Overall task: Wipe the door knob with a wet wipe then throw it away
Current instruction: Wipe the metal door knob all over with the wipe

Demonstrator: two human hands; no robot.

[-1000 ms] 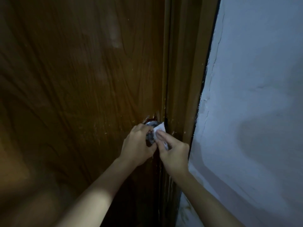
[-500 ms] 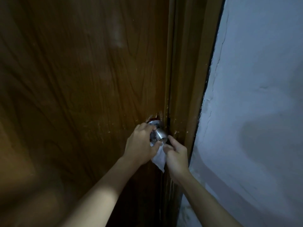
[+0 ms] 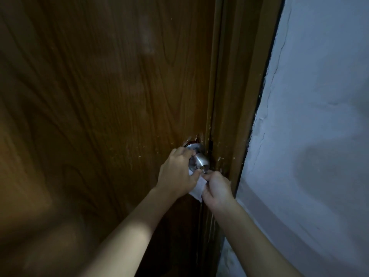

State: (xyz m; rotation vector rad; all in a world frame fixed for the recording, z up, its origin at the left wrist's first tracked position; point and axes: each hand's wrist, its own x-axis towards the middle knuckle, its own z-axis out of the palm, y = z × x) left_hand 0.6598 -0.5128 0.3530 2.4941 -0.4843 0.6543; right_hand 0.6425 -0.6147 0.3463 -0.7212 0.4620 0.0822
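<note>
A round silver door knob (image 3: 199, 162) sticks out of the brown wooden door (image 3: 111, 108) near its right edge. My left hand (image 3: 176, 173) cups the knob's left side, fingers behind its neck and thumb under it. A white wet wipe (image 3: 198, 188) hangs below the knob, between my two hands. My right hand (image 3: 216, 188) pinches the wipe's upper edge just under the knob's face. Most of the wipe is hidden by my hands.
The door frame (image 3: 237, 108) runs vertically right of the knob. A pale, cracked painted wall (image 3: 311, 136) fills the right side. The scene is dim, with scuffs and chips around the lock area.
The wipe was on top of the knob a second ago; it has come down below it, leaving the metal uncovered. My right hand dropped with it, and my left hand stays on the knob.
</note>
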